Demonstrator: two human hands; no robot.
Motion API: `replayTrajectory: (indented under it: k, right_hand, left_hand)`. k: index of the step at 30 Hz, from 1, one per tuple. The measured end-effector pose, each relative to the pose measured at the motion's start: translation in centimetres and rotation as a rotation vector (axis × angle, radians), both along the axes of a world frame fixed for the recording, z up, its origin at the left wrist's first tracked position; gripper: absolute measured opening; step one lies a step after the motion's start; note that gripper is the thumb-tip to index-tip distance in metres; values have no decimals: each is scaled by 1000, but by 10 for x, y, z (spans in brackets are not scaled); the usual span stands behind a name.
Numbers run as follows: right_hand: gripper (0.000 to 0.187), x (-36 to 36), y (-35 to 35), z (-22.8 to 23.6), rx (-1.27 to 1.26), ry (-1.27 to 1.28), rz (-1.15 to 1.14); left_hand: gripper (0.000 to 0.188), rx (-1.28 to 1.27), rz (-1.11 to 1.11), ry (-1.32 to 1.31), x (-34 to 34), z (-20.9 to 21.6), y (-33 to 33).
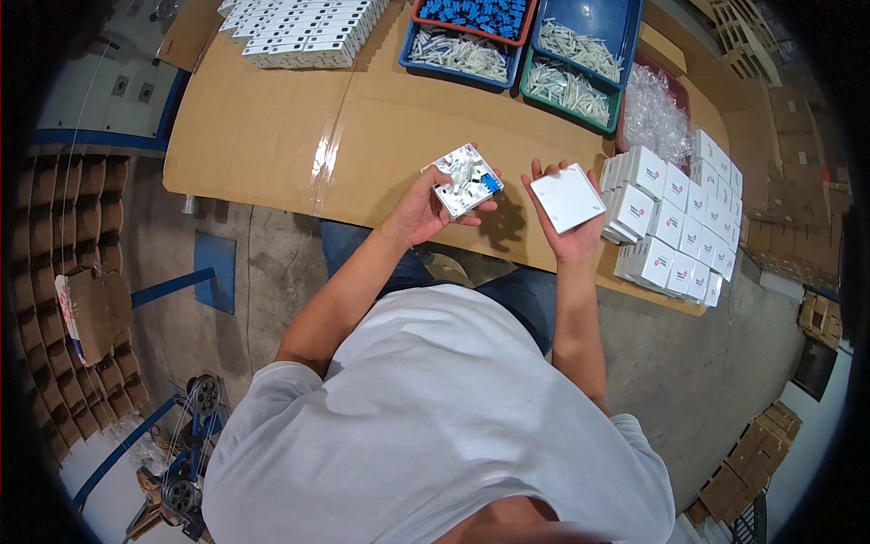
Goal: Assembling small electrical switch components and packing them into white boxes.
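My left hand (420, 210) grips an open white plastic box base (460, 200) by its edge, thumb on top. Inside it lie a blue connector piece (490, 183) and a small clear bag (463, 172) with whitish bits. To the right, my right hand (574, 243) holds a flat square white cover (567, 199), fingers behind it and the smooth face up. The two parts are apart, both held over the near edge of the cardboard-covered table (272, 154).
Trays of blue connectors (476, 16) and of white slim pieces (459, 54) stand at the far side. A red bin of clear plastic bags (654, 104) is farther right. Stacked white boxes (675, 213) fill the right end; more white boxes (308, 32) sit far left.
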State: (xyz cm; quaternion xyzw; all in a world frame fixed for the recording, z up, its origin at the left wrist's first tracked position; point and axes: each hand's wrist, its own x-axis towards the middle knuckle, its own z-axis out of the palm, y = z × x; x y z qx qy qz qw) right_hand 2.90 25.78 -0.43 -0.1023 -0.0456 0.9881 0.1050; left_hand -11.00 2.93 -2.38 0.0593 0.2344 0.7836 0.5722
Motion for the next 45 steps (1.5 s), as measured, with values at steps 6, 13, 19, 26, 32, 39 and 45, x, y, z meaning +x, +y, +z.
replayTrajectory:
  k: [6, 13, 19, 26, 32, 39, 45]
  right_hand:
    - [49, 6, 6, -8, 218, -83, 36]
    - [80, 5, -10, 10, 724, -246, 209]
    - [49, -11, -36, 46, 1968, -188, 139]
    - [48, -23, -60, 75, 2239, -378, 480]
    - [53, -27, -65, 78, 2340, -362, 493]
    - [55, -31, -59, 71, 2330, -319, 646]
    - [65, -22, -37, 47, 1865, -79, 367]
  left_hand:
    - [63, -109, -8, 113, 3, 3, 1]
    - [59, -208, 18, 137, 2, 0, 3]
    - [50, -291, 34, 139, 7, 0, 5]
    - [38, -496, 165, 210, 13, 2, 4]
    - [39, -519, 174, 113, 10, -13, 1]
    - [42, -428, 186, 197, 12, -20, -2]
    - [51, -282, 115, 152, 6, 1, 1]
